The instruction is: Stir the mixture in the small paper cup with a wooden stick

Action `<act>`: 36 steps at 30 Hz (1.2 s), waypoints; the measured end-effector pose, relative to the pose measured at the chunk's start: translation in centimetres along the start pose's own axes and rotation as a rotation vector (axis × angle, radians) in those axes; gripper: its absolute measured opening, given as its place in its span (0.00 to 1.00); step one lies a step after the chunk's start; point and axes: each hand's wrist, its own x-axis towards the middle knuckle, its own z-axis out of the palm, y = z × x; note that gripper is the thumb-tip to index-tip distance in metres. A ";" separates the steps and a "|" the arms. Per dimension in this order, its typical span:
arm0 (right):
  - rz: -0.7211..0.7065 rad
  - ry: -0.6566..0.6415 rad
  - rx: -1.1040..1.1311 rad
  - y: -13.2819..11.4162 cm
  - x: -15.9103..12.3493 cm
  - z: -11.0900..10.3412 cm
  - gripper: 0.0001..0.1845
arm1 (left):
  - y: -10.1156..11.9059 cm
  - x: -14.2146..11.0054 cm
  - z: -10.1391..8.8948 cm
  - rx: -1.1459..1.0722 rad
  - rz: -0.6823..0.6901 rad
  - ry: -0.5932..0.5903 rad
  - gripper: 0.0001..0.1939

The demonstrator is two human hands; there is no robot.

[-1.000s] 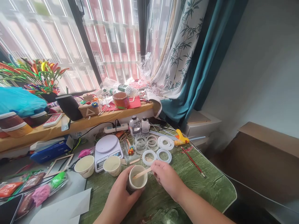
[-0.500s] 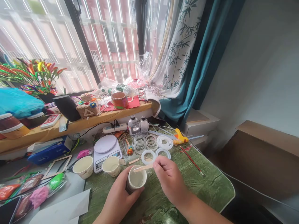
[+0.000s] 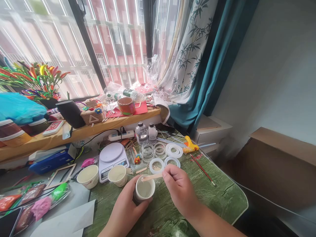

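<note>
1. Operation in hand: the left hand [image 3: 124,201] cups a white paper cup [image 3: 144,189] of pale liquid [image 3: 144,189], and the right hand [image 3: 179,187] holds a wooden craft stick [image 3: 152,177] across its mouth.
2. Grip: the left hand is closed around the cup's side. The right hand pinches the stick's end between thumb and fingers.
3. Cup location: raised slightly over the green mottled table mat [image 3: 217,197], just below two further paper cups [image 3: 117,175].
4. Nearby: white ring moulds [image 3: 156,166], clear rings [image 3: 147,152], two glass bottles [image 3: 141,133], a digital kitchen scale [image 3: 113,161] and a yellow hot glue gun [image 3: 191,145].
5. Markings: a triangle shows on a wicker box [image 3: 92,118] on the sill (the scale's display and the bottle labels cannot be read).
</note>
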 end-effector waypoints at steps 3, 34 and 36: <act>0.000 0.001 0.006 -0.2 0.0 0.0 0.19 | 0.1 0.1 0.0 -0.004 -0.005 -0.002 0.30; 0.087 -0.081 -0.209 1.2 0.0 0.1 0.18 | 0.8 0.1 -0.3 -0.023 -0.012 0.004 0.29; 0.095 -0.113 -0.342 1.9 -0.2 0.5 0.18 | 1.0 0.1 -0.4 -0.028 0.000 0.008 0.28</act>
